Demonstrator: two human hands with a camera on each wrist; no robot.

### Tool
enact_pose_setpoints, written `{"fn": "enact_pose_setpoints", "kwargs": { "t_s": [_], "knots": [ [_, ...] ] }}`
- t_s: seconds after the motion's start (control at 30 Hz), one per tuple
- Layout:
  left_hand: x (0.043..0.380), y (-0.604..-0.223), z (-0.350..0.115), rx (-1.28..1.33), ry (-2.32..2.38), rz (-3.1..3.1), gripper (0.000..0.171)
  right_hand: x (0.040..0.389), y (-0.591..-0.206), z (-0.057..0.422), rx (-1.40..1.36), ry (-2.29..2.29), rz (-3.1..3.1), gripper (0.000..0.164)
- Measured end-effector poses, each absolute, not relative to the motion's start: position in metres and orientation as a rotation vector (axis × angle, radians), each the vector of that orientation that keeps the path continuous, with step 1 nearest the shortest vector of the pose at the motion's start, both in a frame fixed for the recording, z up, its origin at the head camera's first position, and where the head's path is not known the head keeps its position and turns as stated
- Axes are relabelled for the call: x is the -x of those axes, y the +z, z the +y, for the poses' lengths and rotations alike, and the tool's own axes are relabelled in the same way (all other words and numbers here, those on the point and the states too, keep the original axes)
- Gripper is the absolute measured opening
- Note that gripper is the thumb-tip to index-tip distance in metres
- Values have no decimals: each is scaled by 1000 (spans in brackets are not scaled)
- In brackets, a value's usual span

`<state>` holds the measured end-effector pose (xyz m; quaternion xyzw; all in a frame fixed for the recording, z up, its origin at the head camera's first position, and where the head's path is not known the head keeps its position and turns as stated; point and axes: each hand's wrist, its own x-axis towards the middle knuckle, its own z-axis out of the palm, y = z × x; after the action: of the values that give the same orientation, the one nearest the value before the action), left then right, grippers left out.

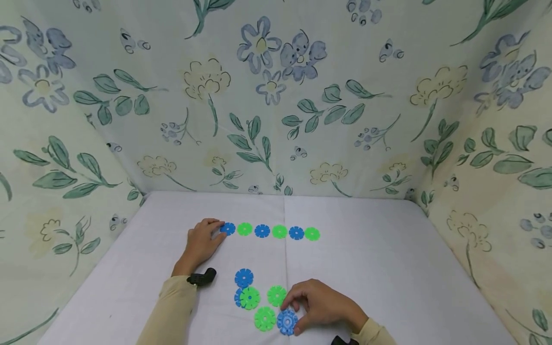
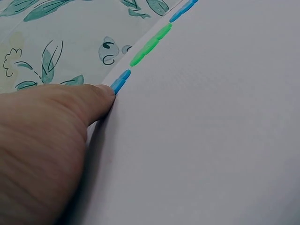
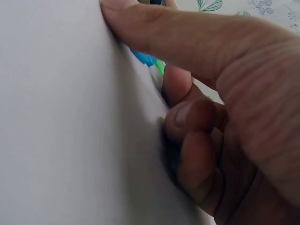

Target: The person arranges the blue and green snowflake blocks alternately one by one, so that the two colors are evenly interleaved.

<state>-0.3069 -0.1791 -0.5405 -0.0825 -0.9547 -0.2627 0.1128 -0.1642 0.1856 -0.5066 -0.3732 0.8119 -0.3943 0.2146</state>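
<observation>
Blue disc [image 1: 286,321] at the near cluster: I see my right hand [image 1: 321,306] pinching it. My left hand [image 1: 202,243] lies flat, relaxed fingertips touching the row's end blue disc [image 1: 227,229].

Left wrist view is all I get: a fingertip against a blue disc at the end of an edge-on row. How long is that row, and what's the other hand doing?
Observer: Head view shows the row has six discs, alternating blue and green, and the left hand touches the leftmost blue disc.
Operator: And the right hand?
Observer: The right hand is nearer the person, its fingers curled on a blue disc at the near edge of a loose cluster.
Operator: What else is in that cluster?
Observer: Three green discs and two more blue ones, one blue partly under a green, all flat on the white table.
</observation>
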Motion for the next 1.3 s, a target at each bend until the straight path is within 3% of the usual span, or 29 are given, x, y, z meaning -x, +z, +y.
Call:
{"fn": "enact_pose_setpoints", "kwargs": {
  "t_s": [0.8,1.03,1.3],
  "knots": [
    [303,-540,-180,255,-768,-2800,43,162,-508,185,1012,-1191,2147,33],
    [301,-534,-183,276,-781,-2781,43,164,-509,182,1022,-1227,2173,20],
    [304,-535,-181,276,-781,-2775,43,167,-504,183,744,-1365,2257,17]
  ]
}}
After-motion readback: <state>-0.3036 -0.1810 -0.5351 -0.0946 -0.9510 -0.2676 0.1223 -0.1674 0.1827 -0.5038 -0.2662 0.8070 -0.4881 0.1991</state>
